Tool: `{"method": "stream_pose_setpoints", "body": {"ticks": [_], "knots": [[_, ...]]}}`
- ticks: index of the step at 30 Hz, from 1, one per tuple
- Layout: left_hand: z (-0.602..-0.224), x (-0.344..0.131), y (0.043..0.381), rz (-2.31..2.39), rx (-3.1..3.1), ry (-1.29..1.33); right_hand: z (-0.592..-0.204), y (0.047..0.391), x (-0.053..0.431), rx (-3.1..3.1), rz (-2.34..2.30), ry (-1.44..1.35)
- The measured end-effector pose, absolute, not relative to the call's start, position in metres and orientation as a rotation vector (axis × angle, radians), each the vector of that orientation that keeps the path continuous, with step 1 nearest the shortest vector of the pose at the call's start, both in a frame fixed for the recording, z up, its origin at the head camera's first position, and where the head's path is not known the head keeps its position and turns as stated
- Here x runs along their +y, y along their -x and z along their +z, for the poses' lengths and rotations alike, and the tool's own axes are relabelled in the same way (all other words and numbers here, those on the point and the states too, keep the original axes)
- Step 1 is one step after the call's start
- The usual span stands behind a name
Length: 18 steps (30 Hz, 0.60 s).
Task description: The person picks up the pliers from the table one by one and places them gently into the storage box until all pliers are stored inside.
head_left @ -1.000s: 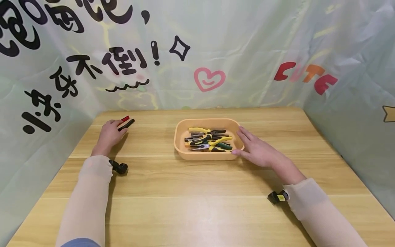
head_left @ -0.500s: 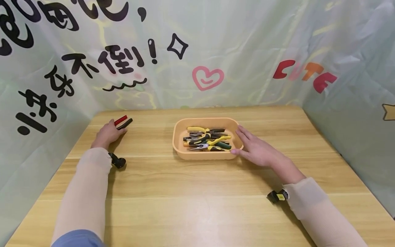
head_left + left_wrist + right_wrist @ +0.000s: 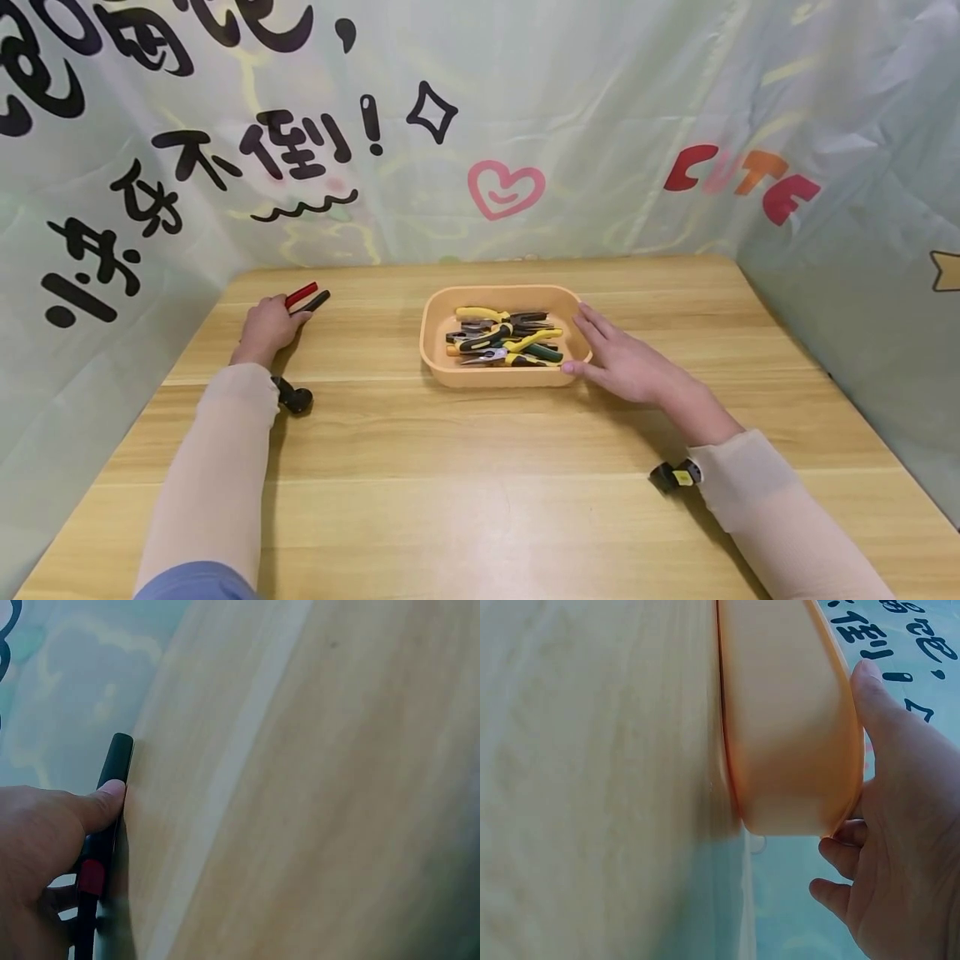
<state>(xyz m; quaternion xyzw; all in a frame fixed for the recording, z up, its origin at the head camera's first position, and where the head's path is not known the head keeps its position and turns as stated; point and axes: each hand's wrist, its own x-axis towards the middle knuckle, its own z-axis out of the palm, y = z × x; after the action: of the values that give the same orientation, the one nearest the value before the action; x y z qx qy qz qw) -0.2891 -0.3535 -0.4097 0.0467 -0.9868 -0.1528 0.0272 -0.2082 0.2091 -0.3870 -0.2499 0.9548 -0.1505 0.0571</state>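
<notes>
At the table's far left, my left hand [image 3: 268, 329] holds pliers with one red handle [image 3: 302, 294] and one black handle [image 3: 320, 299]. The handles point away to the far right, and the hand covers the other end. In the left wrist view the thumb presses along a dark handle [image 3: 115, 761], with a red part below it. My right hand [image 3: 626, 362] rests on the right end of a peach plastic tray [image 3: 502, 379], fingers fairly straight on the rim and thumb at its near corner. Several pliers with yellow, black and green handles [image 3: 483, 314] lie jumbled in the tray.
The wooden table [image 3: 480, 483] stretches out in front of me, its back and sides bordered by a printed cloth [image 3: 600, 125]. Small black cameras [image 3: 296, 400] sit at the wrists, close over the wood.
The left hand and the pliers have shifted slightly, first left and then back right, with more of the red handle showing now. The right hand and tray stay in place.
</notes>
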Motion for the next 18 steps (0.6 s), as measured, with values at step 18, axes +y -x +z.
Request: {"method": "stream_pose_setpoints", "body": {"ticks": [18], "knots": [[-0.407, -0.332, 0.290, -0.491, -3.082, -0.049, -0.386, 0.209, 0.210, 2.892, -0.461, 0.773]]}}
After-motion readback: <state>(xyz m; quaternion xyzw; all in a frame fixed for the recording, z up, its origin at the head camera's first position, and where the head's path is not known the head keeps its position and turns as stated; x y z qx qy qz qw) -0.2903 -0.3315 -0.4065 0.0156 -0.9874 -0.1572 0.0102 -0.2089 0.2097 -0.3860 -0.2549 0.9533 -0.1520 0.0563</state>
